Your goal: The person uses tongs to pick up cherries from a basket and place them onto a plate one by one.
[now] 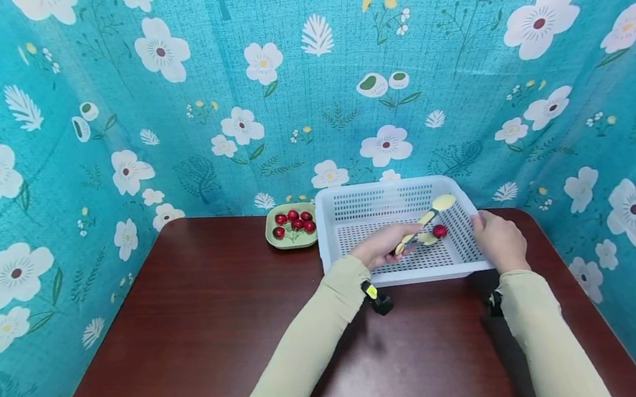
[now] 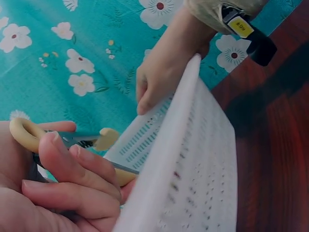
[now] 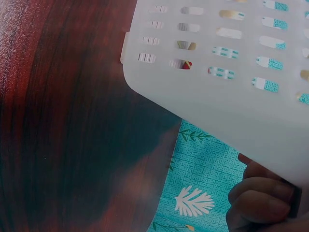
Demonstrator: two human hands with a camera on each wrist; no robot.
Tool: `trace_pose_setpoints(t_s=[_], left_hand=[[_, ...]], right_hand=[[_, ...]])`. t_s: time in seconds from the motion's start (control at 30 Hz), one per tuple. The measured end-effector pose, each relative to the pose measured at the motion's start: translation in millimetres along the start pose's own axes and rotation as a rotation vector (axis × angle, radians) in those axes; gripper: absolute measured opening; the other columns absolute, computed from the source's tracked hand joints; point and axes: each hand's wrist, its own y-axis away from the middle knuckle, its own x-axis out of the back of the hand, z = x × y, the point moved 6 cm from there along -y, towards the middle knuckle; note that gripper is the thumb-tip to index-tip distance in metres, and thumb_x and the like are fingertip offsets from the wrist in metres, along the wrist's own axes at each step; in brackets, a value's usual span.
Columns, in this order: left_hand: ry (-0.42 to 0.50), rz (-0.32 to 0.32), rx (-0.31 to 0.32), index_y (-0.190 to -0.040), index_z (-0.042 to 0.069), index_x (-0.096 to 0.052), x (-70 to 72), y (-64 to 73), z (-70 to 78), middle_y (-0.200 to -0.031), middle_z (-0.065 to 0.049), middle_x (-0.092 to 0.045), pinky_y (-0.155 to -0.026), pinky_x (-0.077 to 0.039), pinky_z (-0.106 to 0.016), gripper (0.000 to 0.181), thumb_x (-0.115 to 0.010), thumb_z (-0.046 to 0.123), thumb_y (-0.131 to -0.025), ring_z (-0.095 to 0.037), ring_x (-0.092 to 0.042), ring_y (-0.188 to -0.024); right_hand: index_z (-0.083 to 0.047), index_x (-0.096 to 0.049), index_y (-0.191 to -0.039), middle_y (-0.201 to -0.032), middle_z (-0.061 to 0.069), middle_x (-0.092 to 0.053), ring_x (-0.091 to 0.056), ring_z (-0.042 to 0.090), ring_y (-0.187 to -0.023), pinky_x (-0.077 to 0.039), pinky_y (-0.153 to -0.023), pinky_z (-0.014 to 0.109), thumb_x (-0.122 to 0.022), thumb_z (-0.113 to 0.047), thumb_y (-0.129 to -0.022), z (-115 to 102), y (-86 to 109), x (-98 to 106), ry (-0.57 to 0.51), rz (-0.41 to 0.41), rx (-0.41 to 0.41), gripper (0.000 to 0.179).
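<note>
My left hand (image 1: 383, 245) holds a pair of tongs (image 1: 415, 231) with pale yellow, spoon-like ends over the white perforated basket (image 1: 326, 224). The two ends stand apart. Beside the lower end is one red cherry (image 1: 439, 230) inside the basket; I cannot tell whether it touches the tongs. In the left wrist view, a yellow loop of the tongs (image 2: 26, 135) lies by the thumb and curled fingers. My right hand (image 1: 502, 242) grips the basket's right rim. Its curled fingers (image 3: 258, 200) show under the rim in the right wrist view.
A small green dish (image 1: 290, 244) with several red cherries and green stems stands left of the basket. The brown table (image 1: 221, 329) ends at a blue flowered curtain (image 1: 293, 95) behind and on both sides.
</note>
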Motion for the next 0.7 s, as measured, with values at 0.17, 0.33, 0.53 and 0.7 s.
trace_pose_setpoints(t_s=[0.17,0.33,0.53,0.7], left_hand=[[-0.055,0.023,0.005,-0.123,0.004,-0.067,-5.3,-1.2,-3.3,-0.070,-0.002,-0.052,-0.044,-0.025,-0.020,0.040,-0.056,0.038,-0.105,-0.006,-0.036,-0.046],[-0.082,0.055,0.026,-0.099,0.007,-0.067,-8.0,-3.1,-8.8,-0.068,-0.002,-0.052,-0.043,-0.027,-0.019,0.026,-0.058,0.031,-0.104,-0.005,-0.038,-0.046],[-0.081,0.095,0.048,-0.118,-0.009,-0.064,-7.7,-5.2,-12.8,-0.067,-0.004,-0.053,-0.041,-0.030,-0.017,0.039,-0.061,0.027,-0.103,-0.005,-0.041,-0.044],[-0.093,0.114,0.026,-0.114,-0.003,-0.068,-4.0,-0.1,-9.4,-0.064,-0.001,-0.053,-0.041,-0.031,-0.017,0.038,-0.065,0.033,-0.101,-0.005,-0.041,-0.044]], right_hand=[[0.006,-0.048,-0.147,-0.118,0.035,-0.065,-0.066,0.047,-0.094,-0.053,-0.083,0.066,-0.043,-0.038,-0.111,-0.5,0.7,0.9,-0.001,-0.005,-0.011,0.057],[0.006,-0.047,-0.148,-0.119,0.034,-0.065,-0.067,0.046,-0.095,-0.053,-0.084,0.065,-0.041,-0.039,-0.112,-1.4,0.9,0.7,0.000,-0.009,-0.016,0.058],[0.005,-0.049,-0.146,-0.117,0.034,-0.066,-0.067,0.046,-0.092,-0.053,-0.082,0.065,-0.043,-0.037,-0.111,-2.9,0.7,2.1,-0.005,0.010,-0.001,0.055],[0.006,-0.051,-0.144,-0.115,0.034,-0.066,-0.067,0.045,-0.090,-0.053,-0.078,0.063,-0.044,-0.035,-0.111,-2.2,0.9,1.8,-0.004,0.014,0.008,0.053]])
